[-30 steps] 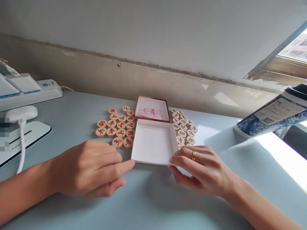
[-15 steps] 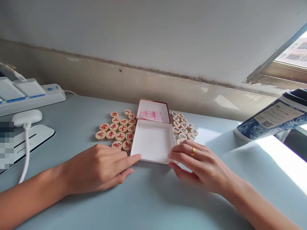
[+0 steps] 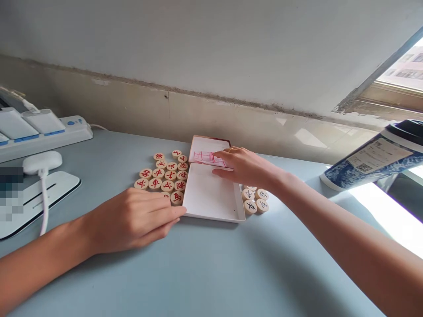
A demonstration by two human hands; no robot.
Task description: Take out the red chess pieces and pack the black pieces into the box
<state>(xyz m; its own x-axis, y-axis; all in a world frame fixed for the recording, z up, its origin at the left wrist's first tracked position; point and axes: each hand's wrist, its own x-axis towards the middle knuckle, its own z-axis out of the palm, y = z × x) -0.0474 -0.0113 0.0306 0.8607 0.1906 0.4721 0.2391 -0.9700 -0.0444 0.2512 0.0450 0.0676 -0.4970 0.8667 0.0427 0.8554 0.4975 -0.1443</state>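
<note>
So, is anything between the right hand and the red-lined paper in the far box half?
Nothing visible. The right hand has its fingertips over the right part of the red-lined paper; I can't tell whether they touch. The white tray is nearer, outside that gap.

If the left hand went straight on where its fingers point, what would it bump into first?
Probably the white box, at its near left corner. The left hand's fingertip looks right at that corner and may even be touching it; I can't tell for sure.
</note>
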